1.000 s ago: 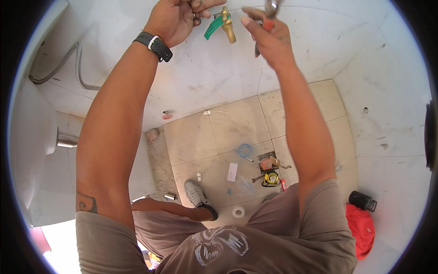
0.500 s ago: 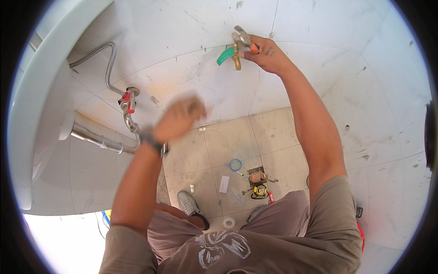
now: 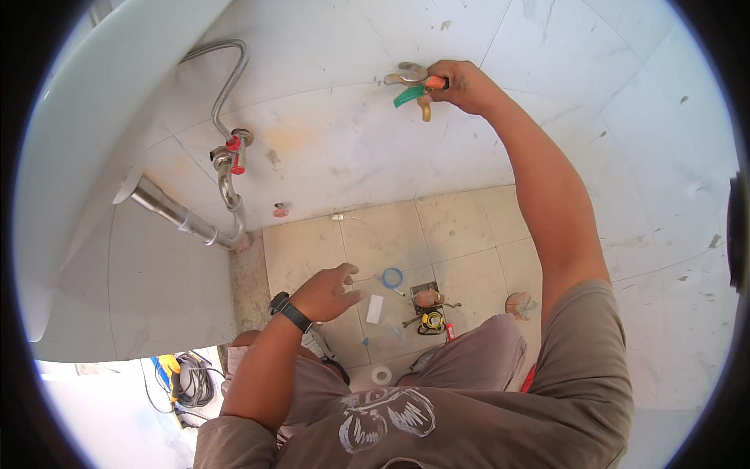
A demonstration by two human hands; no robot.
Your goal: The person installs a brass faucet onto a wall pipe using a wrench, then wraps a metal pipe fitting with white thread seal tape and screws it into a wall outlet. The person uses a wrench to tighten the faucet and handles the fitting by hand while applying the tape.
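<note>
The right hand [image 3: 462, 84] is raised to the wall and clamped on the orange grip of the pliers [image 3: 414, 75], whose metal head is set against the brass tap [image 3: 423, 105]. The tap, with its green lever just beside the pliers' head, is fixed to the white tiled wall [image 3: 351, 148]. Well below the tap, the left hand [image 3: 324, 293] is held open above the floor, fingers spread, nothing gripped. Farther below the tap, a blue ring [image 3: 392, 277], a yellow tape measure [image 3: 431, 320] and a white tape roll [image 3: 381, 376] are seen on the floor tiles.
</note>
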